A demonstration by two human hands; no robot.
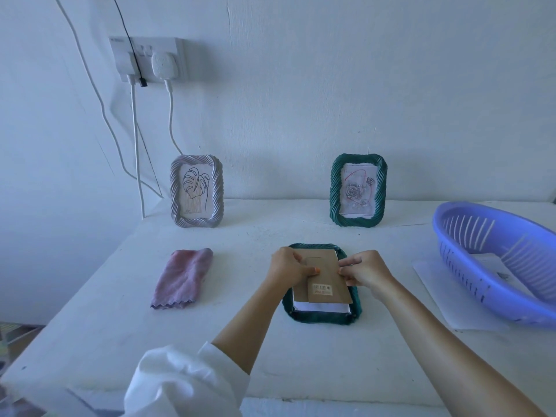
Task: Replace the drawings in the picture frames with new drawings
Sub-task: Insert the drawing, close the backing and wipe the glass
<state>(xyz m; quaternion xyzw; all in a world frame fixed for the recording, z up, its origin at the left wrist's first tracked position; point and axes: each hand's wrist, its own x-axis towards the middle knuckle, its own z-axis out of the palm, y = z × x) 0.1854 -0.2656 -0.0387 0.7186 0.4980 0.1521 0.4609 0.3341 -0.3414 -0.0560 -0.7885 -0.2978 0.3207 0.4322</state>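
Centre of white surface [90, 311]: green frame [323, 317] face down, both hands — left hand [287, 269], right hand [367, 270] — pinching cardboard backing [326, 279] over white sheet [322, 307]; risk judged: skewed backing creasing sheet, or slipping from pinch.

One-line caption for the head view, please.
Both hands hold the cardboard backing on a face-down green frame; two framed drawings stand behind.

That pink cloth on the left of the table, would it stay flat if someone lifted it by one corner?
Probably not. The pink cloth lies folded in soft wrinkles, so it would likely droop and unfold when lifted. It looks thin, so probably light for its size. Pushed, it would likely bunch up rather than slide across the table as one piece.
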